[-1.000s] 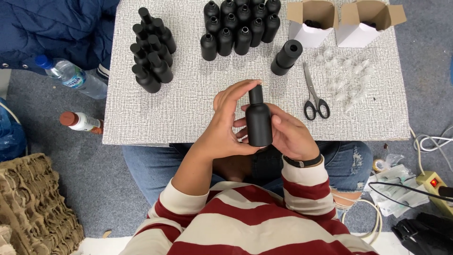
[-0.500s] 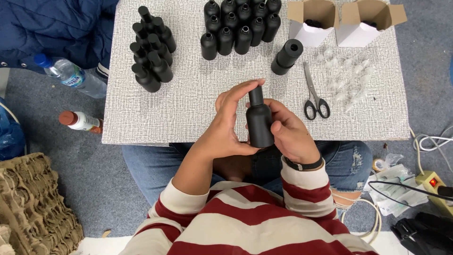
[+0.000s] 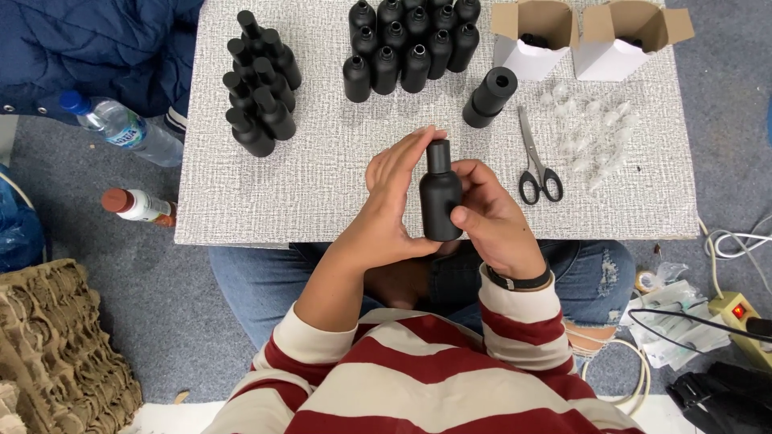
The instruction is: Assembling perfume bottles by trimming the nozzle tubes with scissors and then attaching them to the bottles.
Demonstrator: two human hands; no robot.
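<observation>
Grey textured table point(image 3: 265, 201) spans view, largely as half second ago. Capped black bottles cluster point(image 3: 259, 84) stands at far left, open-necked black bottles group point(image 3: 410, 44) at far middle, two open cartons point(image 3: 591, 36) at far right. Scissors point(image 3: 535, 157) lie just right of hands. Matte black bottle point(image 3: 441, 201) held upright above near table edge. Right hand point(image 3: 494, 221) wraps body, clamped firm. Left hand point(image 3: 394, 205) cups other side, fingertips now up at cap: slight shift since a second back, cap looks seated.

Grey textured table point(image 3: 322, 193) carries black bottles point(image 3: 261, 84), scissors point(image 3: 537, 161), two boxes point(image 3: 535, 36), perhaps clear caps point(image 3: 587, 137).
</observation>
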